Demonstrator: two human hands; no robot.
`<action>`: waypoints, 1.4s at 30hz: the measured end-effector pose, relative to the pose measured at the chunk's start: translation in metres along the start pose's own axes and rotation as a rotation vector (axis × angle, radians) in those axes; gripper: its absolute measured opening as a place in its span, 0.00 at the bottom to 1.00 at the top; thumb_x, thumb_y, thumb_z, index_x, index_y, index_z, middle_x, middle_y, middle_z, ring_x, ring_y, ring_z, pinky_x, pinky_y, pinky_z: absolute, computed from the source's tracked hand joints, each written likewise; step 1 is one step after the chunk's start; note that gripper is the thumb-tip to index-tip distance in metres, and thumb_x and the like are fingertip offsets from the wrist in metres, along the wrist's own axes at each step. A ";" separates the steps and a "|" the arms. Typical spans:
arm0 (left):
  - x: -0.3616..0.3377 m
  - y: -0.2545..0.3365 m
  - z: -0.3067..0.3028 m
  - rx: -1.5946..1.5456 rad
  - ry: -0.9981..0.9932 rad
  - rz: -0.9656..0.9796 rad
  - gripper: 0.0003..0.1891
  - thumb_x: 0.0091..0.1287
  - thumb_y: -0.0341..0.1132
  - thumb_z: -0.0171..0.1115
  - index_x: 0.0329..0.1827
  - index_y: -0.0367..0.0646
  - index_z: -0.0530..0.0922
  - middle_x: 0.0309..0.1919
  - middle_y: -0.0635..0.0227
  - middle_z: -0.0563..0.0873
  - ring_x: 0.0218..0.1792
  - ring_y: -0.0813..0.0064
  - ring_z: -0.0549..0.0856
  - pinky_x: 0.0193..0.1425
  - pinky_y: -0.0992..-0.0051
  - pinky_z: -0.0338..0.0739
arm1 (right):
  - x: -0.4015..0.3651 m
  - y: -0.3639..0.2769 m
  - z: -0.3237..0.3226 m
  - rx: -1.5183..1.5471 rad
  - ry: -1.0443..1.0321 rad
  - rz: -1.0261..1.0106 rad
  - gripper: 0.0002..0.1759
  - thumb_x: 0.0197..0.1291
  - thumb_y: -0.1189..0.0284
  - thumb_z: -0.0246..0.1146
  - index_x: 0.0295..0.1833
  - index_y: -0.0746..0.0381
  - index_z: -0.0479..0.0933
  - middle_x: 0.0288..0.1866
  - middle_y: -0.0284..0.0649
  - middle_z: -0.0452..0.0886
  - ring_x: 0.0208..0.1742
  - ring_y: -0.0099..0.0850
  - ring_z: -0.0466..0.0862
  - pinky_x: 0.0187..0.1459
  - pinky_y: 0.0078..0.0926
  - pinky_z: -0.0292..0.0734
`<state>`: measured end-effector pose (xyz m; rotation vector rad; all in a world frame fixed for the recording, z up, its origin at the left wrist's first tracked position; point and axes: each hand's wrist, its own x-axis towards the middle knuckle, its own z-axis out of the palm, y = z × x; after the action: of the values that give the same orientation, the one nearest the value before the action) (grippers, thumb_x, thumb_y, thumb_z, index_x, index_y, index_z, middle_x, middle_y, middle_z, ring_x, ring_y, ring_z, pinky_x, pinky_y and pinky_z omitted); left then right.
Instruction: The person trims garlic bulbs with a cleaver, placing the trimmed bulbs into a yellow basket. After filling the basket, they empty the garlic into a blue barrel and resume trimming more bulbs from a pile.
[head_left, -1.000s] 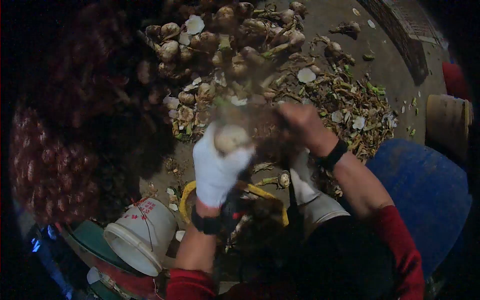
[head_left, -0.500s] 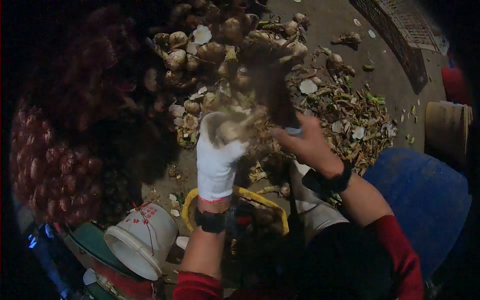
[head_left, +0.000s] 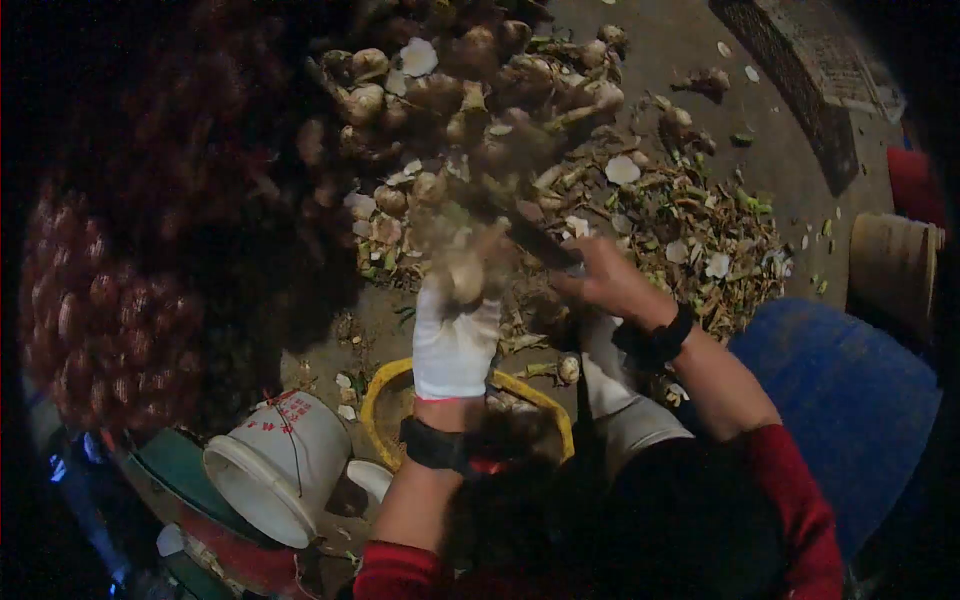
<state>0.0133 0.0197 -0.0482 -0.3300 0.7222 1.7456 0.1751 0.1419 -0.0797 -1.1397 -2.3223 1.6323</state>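
My left hand [head_left: 455, 345], in a white glove, is closed around a garlic bulb [head_left: 465, 277] whose stalk end points up and away from me. My bare right hand [head_left: 622, 288] grips a knife [head_left: 540, 240] by its handle. Its dark blade slants up and left, overlapping the blurred stalk area just beyond the bulb. Below the gloved hand stands a yellow-rimmed container [head_left: 380, 385], partly hidden by my forearm. Ahead lies a heap of untrimmed garlic [head_left: 475, 95], and to its right a pile of cut stalks and peelings [head_left: 690, 245]. A loose bulb [head_left: 568, 368] rests near my leg.
A white bucket [head_left: 290, 450] lies tipped at lower left, with full red mesh sacks [head_left: 110, 330] behind it. The right side holds a blue barrel [head_left: 845, 400] and a pale bucket [head_left: 890, 265]. A crate [head_left: 800, 75] sits at upper right.
The knife blade has swung down and left toward the stalk. My left hand and the garlic bulb have shifted slightly right, with the bulb turned more upright.
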 end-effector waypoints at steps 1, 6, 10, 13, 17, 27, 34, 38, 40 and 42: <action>-0.004 0.003 0.001 -0.005 -0.041 -0.011 0.24 0.61 0.47 0.59 0.57 0.45 0.68 0.53 0.61 0.76 0.44 0.67 0.79 0.32 0.76 0.79 | -0.004 0.012 0.002 -0.006 0.000 -0.016 0.15 0.46 0.71 0.64 0.39 0.69 0.76 0.26 0.38 0.80 0.26 0.20 0.75 0.31 0.25 0.71; -0.024 0.012 0.009 0.402 -0.023 0.122 0.22 0.56 0.40 0.63 0.51 0.42 0.69 0.45 0.63 0.77 0.43 0.69 0.79 0.38 0.77 0.77 | -0.021 -0.016 -0.022 0.248 0.241 0.184 0.16 0.48 0.66 0.65 0.37 0.67 0.78 0.26 0.40 0.82 0.29 0.24 0.80 0.33 0.25 0.74; -0.057 0.059 -0.006 1.502 -0.341 -0.131 0.13 0.47 0.34 0.64 0.36 0.39 0.76 0.32 0.65 0.78 0.38 0.72 0.79 0.39 0.74 0.73 | -0.015 0.008 -0.046 0.268 0.455 0.196 0.13 0.48 0.66 0.65 0.33 0.67 0.78 0.21 0.33 0.78 0.22 0.18 0.74 0.26 0.20 0.70; -0.038 0.057 0.006 1.897 -0.615 0.098 0.12 0.48 0.37 0.64 0.31 0.39 0.77 0.32 0.60 0.79 0.35 0.63 0.79 0.41 0.69 0.74 | -0.014 0.018 -0.042 0.266 0.507 0.203 0.12 0.49 0.67 0.64 0.31 0.66 0.78 0.20 0.31 0.77 0.22 0.17 0.73 0.25 0.19 0.69; 0.047 -0.001 -0.002 2.179 -0.511 0.472 0.17 0.53 0.38 0.58 0.46 0.44 0.73 0.41 0.56 0.76 0.40 0.55 0.77 0.41 0.61 0.73 | -0.010 0.018 -0.035 0.414 0.541 0.272 0.12 0.50 0.67 0.63 0.31 0.66 0.77 0.20 0.30 0.76 0.22 0.16 0.72 0.24 0.18 0.67; 0.089 -0.028 0.019 2.553 -0.492 0.160 0.21 0.45 0.42 0.61 0.42 0.45 0.71 0.35 0.57 0.77 0.38 0.54 0.79 0.39 0.60 0.75 | -0.017 0.034 -0.054 0.483 0.600 0.279 0.11 0.50 0.68 0.63 0.31 0.66 0.76 0.20 0.29 0.75 0.21 0.16 0.71 0.24 0.18 0.66; 0.149 -0.075 0.021 2.847 -0.913 0.710 0.19 0.46 0.31 0.62 0.44 0.48 0.75 0.39 0.58 0.75 0.38 0.58 0.79 0.37 0.62 0.76 | -0.011 0.043 -0.055 0.331 0.665 0.189 0.11 0.51 0.68 0.63 0.31 0.66 0.76 0.20 0.30 0.76 0.21 0.16 0.72 0.23 0.19 0.67; 0.122 -0.049 0.039 2.654 -0.964 0.464 0.16 0.46 0.33 0.62 0.40 0.45 0.75 0.35 0.60 0.77 0.36 0.57 0.80 0.38 0.61 0.76 | -0.018 0.038 -0.057 0.419 0.664 0.198 0.12 0.51 0.68 0.63 0.31 0.68 0.76 0.20 0.31 0.76 0.21 0.17 0.72 0.23 0.20 0.68; 0.084 -0.042 0.043 2.639 -1.132 0.170 0.16 0.46 0.34 0.62 0.40 0.45 0.75 0.34 0.59 0.77 0.37 0.56 0.80 0.37 0.61 0.76 | -0.020 0.038 -0.058 0.508 0.653 0.245 0.12 0.51 0.68 0.63 0.31 0.69 0.76 0.20 0.32 0.77 0.21 0.17 0.73 0.24 0.21 0.69; 0.054 -0.047 0.021 2.530 -1.559 -0.065 0.16 0.47 0.34 0.62 0.40 0.46 0.75 0.34 0.58 0.76 0.37 0.56 0.80 0.37 0.60 0.75 | -0.014 0.043 -0.057 0.434 0.669 0.217 0.13 0.50 0.68 0.64 0.31 0.70 0.76 0.21 0.33 0.77 0.22 0.18 0.74 0.25 0.21 0.70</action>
<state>0.0445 0.0812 -0.0763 2.2277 0.9204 -0.3572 0.2341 0.1844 -0.0861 -1.5490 -1.4007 1.4068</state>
